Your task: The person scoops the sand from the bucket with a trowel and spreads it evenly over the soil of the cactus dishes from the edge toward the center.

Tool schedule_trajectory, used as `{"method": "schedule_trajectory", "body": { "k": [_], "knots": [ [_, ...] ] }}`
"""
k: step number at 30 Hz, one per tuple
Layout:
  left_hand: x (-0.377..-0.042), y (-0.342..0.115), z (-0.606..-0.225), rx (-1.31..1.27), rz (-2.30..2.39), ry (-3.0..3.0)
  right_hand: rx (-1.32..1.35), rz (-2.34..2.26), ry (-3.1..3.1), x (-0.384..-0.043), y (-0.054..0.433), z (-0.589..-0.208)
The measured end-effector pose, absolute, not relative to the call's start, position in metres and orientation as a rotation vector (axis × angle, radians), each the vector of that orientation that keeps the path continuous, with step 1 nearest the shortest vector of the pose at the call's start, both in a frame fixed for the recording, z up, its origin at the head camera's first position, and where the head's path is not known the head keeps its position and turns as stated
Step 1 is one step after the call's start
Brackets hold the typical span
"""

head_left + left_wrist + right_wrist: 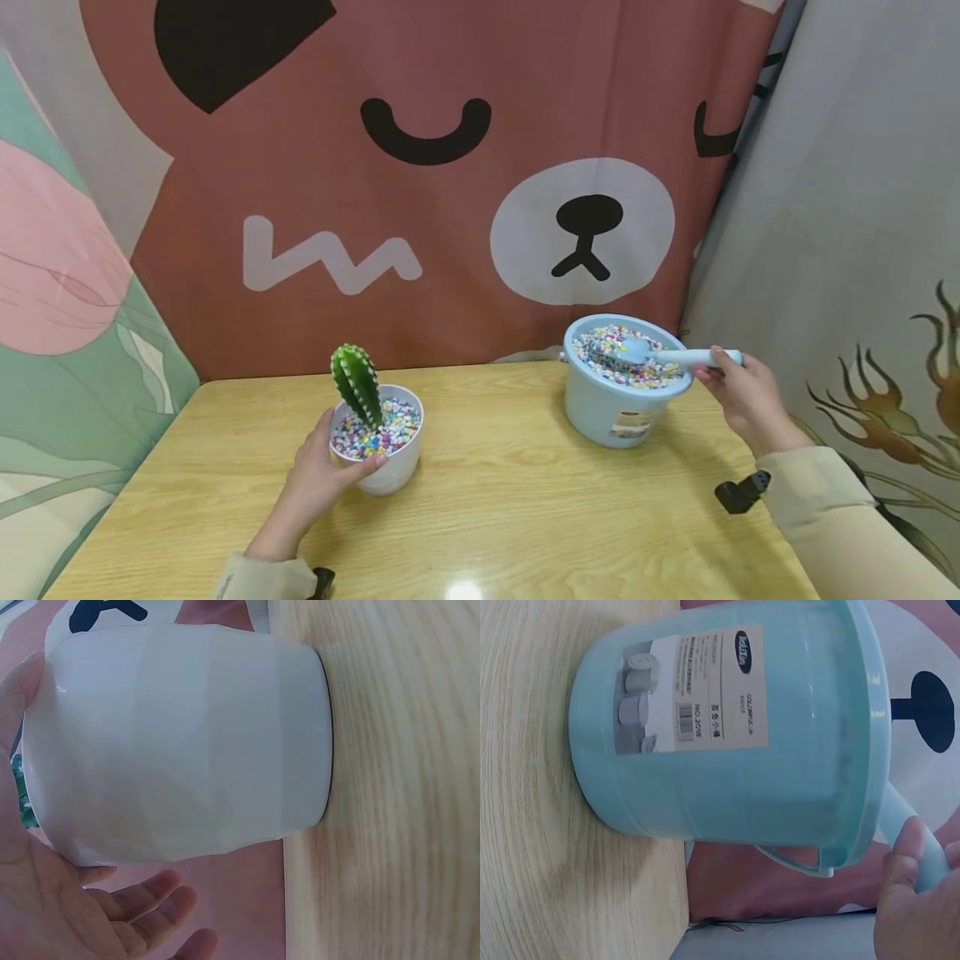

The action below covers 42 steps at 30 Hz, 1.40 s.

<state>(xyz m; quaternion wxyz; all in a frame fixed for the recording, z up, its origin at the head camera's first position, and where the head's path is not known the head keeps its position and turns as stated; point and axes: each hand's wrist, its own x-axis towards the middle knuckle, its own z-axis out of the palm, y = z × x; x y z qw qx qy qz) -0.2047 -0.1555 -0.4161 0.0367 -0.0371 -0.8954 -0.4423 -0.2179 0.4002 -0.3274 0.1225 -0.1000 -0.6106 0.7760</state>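
On the left of the table a white flower pot (397, 467) stands upright, holding a green cactus (357, 385) and multicoloured pebbles (397, 421). My left hand (315, 471) holds the pot by its left side, thumb near the front rim; the left wrist view shows the pot wall (195, 742) close up. At the right, my right hand (750, 400) grips the handle of a light blue scoop (678, 357). The scoop's head rests among the pebbles inside a light blue bucket (600, 412). In the right wrist view, fingers (907, 851) wrap the handle beside the bucket rim.
Both containers stand on a light wooden table (495, 500). Right behind it hangs a curtain (450, 208) printed with a bear's face, and a pale curtain (825, 208) hangs at the right. The bucket has a paper label (705, 690) and a thin carrying handle (791, 862).
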Motion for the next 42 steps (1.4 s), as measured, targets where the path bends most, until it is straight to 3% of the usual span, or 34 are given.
{"method": "schedule_trajectory", "body": {
  "k": [42],
  "knots": [
    [-0.205, -0.157, -0.417, -0.107, -1.377, -2.750, -0.097, 2.470, -1.610, -0.222, 0.388, -0.323]
  ]
}}
